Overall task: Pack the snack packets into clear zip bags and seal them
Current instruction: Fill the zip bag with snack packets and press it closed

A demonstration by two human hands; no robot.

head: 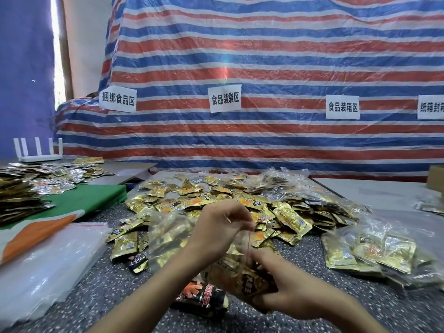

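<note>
The left hand [216,227] is pinching the zip bag [168,236] at its mouth, the right hand [286,294] gripping it at five o'clock. Crowded packets [237,280] could be jamming the seal.

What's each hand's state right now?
Left hand: closed, pinching the top edge of the clear zip bag.
Right hand: closed, gripping the same bag's packet-filled lower part.
</note>
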